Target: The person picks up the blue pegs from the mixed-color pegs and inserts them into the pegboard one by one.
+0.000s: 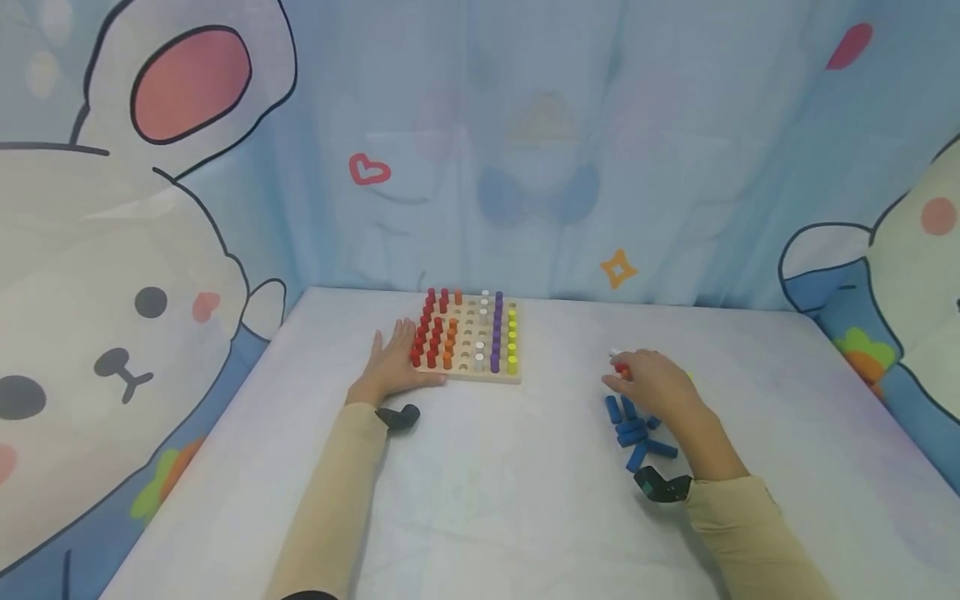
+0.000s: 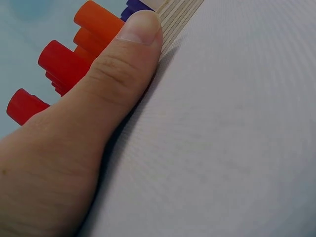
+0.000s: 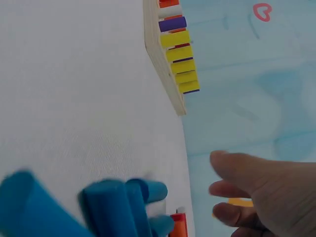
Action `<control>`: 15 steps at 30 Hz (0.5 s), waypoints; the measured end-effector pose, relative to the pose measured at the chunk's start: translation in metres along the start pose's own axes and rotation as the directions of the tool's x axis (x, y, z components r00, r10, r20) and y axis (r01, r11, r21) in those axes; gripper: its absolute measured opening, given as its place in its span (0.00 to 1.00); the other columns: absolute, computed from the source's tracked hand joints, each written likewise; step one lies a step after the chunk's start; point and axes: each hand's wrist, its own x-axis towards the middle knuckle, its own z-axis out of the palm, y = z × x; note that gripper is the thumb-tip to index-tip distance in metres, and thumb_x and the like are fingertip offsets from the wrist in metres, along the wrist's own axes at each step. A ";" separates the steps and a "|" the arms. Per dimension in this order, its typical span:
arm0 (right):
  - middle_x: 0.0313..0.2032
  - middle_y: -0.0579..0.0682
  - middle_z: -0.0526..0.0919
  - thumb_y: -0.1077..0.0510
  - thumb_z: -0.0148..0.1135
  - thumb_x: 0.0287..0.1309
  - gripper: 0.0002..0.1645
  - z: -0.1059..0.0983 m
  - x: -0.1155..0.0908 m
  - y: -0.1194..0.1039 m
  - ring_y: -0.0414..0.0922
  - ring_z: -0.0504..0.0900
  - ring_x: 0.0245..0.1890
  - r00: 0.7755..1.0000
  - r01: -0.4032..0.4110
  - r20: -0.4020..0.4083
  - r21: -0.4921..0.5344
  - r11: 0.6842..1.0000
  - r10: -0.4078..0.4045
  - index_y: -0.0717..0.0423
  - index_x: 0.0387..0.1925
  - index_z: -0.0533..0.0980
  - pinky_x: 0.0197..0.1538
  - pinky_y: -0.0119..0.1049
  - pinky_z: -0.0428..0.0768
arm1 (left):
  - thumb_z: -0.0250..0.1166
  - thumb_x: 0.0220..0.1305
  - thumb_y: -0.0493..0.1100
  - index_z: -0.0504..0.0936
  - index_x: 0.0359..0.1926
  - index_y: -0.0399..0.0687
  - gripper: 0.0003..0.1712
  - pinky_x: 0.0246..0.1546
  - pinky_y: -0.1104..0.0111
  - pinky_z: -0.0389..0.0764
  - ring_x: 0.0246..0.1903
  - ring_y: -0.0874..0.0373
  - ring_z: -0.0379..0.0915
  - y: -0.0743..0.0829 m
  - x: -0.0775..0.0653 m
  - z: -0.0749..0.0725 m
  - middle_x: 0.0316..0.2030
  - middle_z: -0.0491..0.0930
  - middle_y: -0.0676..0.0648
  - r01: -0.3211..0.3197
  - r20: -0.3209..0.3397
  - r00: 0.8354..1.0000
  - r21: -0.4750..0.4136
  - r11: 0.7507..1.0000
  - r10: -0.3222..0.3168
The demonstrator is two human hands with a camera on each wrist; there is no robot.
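Note:
A wooden pegboard (image 1: 468, 377) stands at the back of the table, with rows of red, orange, white, purple and yellow pegs upright in it and some bare holes. My left hand (image 1: 390, 362) rests at its left front corner, fingers stretched along the left side. In the left wrist view the thumb (image 2: 118, 69) lies along the front edge, below red pegs (image 2: 61, 61). To the right, my right hand (image 1: 656, 383) hovers over loose pegs, fingers bent and thumb apart from them. A red peg (image 1: 621, 367) and a white peg (image 1: 614, 353) show by its fingertips.
Several blue pegs (image 1: 632, 431) lie in a loose pile just in front of the right hand. A bit of a yellow peg (image 1: 691, 377) shows behind that hand. A white cloth (image 1: 510, 500) covers the table, and a printed curtain (image 1: 540, 250) hangs behind it.

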 end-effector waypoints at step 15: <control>0.29 0.51 0.82 0.44 0.63 0.57 0.22 0.002 -0.001 -0.020 0.47 0.76 0.26 0.972 -0.152 0.168 -0.099 0.983 0.167 0.58 0.43 0.77 0.25 0.41 0.75 | 0.62 0.38 0.81 0.39 0.75 0.43 0.75 0.72 0.50 0.21 0.75 0.54 0.26 0.000 0.001 0.001 0.76 0.36 0.45 -0.004 -0.033 0.999 -0.006 1.000 0.004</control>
